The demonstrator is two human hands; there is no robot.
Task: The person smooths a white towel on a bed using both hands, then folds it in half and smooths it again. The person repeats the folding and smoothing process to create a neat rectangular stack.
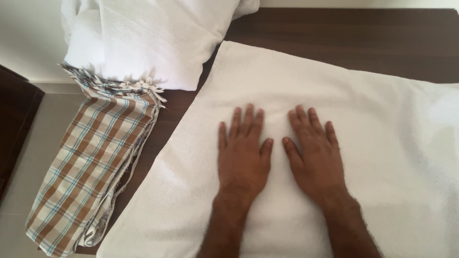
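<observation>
While both palms lie flat with fingers spread, left hand (242, 155) and right hand (315, 155) gripping nothing, the white terry towel (382, 119) could bunch if pushed unevenly.

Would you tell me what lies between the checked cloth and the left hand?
In the head view, a strip of dark wooden table, then bare white towel, lies between the checked cloth and the left hand.

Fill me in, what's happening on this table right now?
A person has both hands pressed flat, palms down and side by side, on a white towel spread over a dark wooden table. The left hand and right hand grip nothing. A folded brown-and-blue checked cloth hangs over the table's left edge, with a heap of white linen behind it.
</observation>
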